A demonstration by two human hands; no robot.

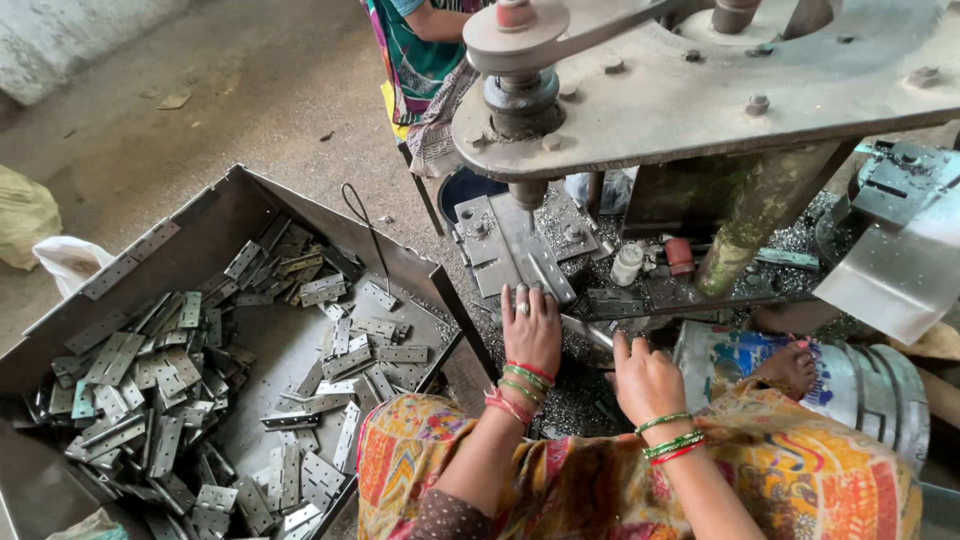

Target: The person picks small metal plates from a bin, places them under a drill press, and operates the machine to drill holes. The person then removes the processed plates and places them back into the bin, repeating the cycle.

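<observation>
Head view showed you a flat grey metal hinge plate (528, 262), punched with screw holes, lying on the press bed under the spindle (524, 190) of a heavy, rust-spotted press. A big steel tray (262, 190) of loose hinges (160, 390) sat to your left, a small white bottle (627, 264) and metal swarf crowded the bed, and the press's thick arm (720, 95) overhung everything. Your left hand (531, 328) lay flat with fingers spread against the plate's near edge, and your right hand (646, 378) was curled just beside it, though I could not tell whether it gripped anything.
</observation>
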